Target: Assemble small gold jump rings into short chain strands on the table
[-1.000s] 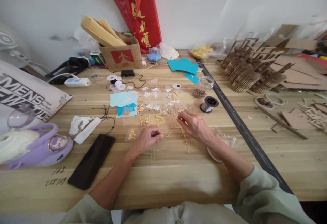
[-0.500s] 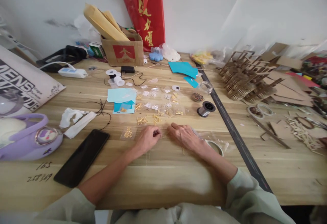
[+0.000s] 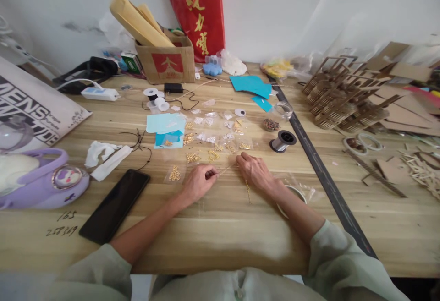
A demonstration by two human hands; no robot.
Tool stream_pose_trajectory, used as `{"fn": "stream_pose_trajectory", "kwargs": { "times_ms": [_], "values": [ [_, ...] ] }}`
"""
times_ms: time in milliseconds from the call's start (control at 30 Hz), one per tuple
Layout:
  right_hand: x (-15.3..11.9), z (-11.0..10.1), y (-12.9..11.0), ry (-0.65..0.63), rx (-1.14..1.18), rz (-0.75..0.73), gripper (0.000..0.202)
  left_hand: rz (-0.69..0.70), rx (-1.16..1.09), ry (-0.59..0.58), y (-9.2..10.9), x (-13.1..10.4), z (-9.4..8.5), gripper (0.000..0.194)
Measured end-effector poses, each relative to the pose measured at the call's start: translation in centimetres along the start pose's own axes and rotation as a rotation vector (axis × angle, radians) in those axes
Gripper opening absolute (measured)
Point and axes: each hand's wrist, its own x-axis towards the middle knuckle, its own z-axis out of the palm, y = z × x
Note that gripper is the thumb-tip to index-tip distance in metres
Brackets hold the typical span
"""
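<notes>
My left hand [image 3: 200,183] is closed in a pinch on one end of a thin gold chain [image 3: 227,169] over the wooden table. The chain runs across to my right hand [image 3: 255,172], whose fingers are bent together on its other part. A loose length of gold chain [image 3: 248,191] hangs down beside my right palm onto the table. Beyond my hands lie small bags of gold beads [image 3: 193,157] and silver pieces [image 3: 210,139]. One bag of gold beads [image 3: 174,173] is just left of my left hand.
A black phone [image 3: 115,205] and a purple object [image 3: 44,179] lie at the left. A wire spool [image 3: 283,141] and a roll of tape [image 3: 292,200] are near my right arm. A dark strip [image 3: 319,172] crosses the table, with wooden frames [image 3: 347,95] beyond it.
My hands have moved apart, and the chain between them now shows stretched. More of the loose chain by my right hand is visible. The camera view has tilted slightly down.
</notes>
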Motion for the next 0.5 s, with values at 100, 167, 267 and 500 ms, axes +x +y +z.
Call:
{"fn": "stream_pose_trajectory", "kwargs": {
  "times_ms": [100, 167, 267, 500],
  "values": [
    [0.3, 0.4, 0.5, 0.008, 0.052, 0.045, 0.021, 0.024, -0.016, -0.006, -0.4, 0.0, 0.0, 0.011],
    [0.4, 0.5, 0.9, 0.030, 0.146, 0.056, 0.018, 0.020, -0.026, -0.015, -0.4, 0.1, 0.0, 0.011],
    [0.2, -0.2, 1.7, 0.051, 0.346, 0.029, 0.015, -0.007, -0.051, -0.033, -0.4, 0.2, -0.1, 0.011],
    [-1.6, -4.0, 3.7, 0.066, 0.390, -0.196, 0.040, -0.004, -0.110, -0.035, -0.7, 0.4, -0.1, 0.011]
  ]
}}
